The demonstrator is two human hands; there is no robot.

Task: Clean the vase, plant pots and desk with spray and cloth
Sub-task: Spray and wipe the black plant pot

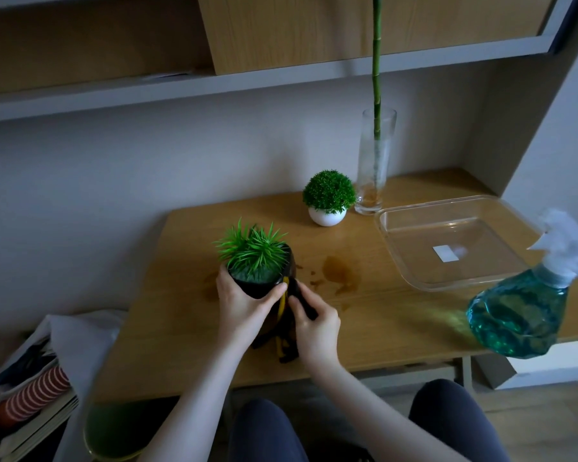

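L hand [239,300] grips round dark pot [259,284] w/ spiky plastic plant, R hand [316,331] pinches dark cloth [286,343] against it; wet patch [339,273] on wood worktop [364,323] just right.

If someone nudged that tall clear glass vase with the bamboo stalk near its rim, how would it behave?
The tall clear glass vase would probably tip rather than slide: it is narrow and upright, and the long green bamboo stalk rises far above its rim. Being glass, it looks fragile and smooth, perhaps slippery. The thick base may steady it somewhat.
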